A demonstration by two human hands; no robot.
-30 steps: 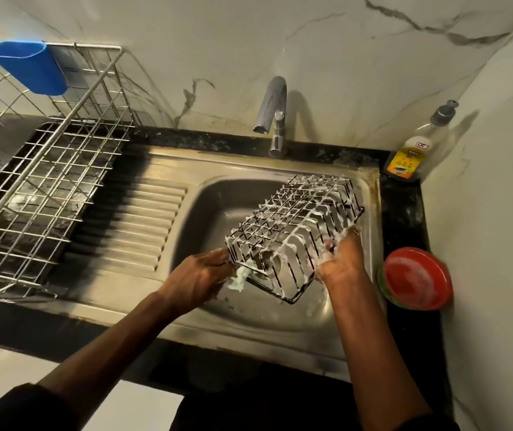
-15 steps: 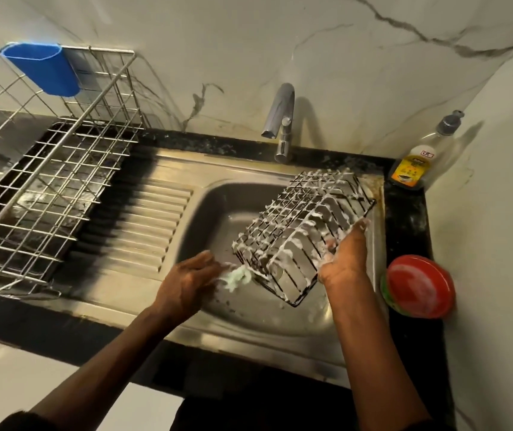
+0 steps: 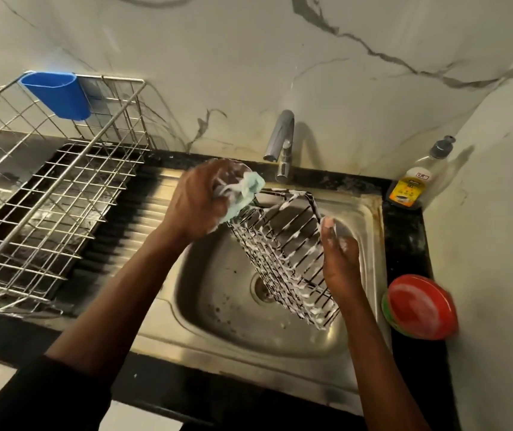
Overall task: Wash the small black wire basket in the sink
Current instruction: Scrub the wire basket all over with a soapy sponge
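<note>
Held the small black wire basket (image 3: 283, 256) tilted in the air above the sink (image 3: 224, 321), one end raised toward the tap (image 3: 281, 144), the other end dipped low toward the front right of the bowl, over and just right of the drain (image 3: 261, 287). Found it streaked with white foam along most of its wires.

Gripped it along the right side with the right hand (image 3: 339, 262), thumb up against the top rim, foam on the skin; could not tell how the other fingers lay behind the wires.

Clenched a soapy pale green cloth (image 3: 245, 194) in the left hand (image 3: 199, 203) and pressed it against the raised upper left rim of the basket, near the back edge of the sink.

Noted a pump bottle (image 3: 413, 185) with a yellow label in the back right corner of the black surface (image 3: 404, 237), beside the marble wall. Noted a round red tub (image 3: 419, 306) nearer the front on that same strip of surface, just right of the sink. Noted a large metal wire rack (image 3: 47, 197) on the left, beside the ribbed draining board, with a blue plastic cup (image 3: 57, 94) hooked on its back rail.
</note>
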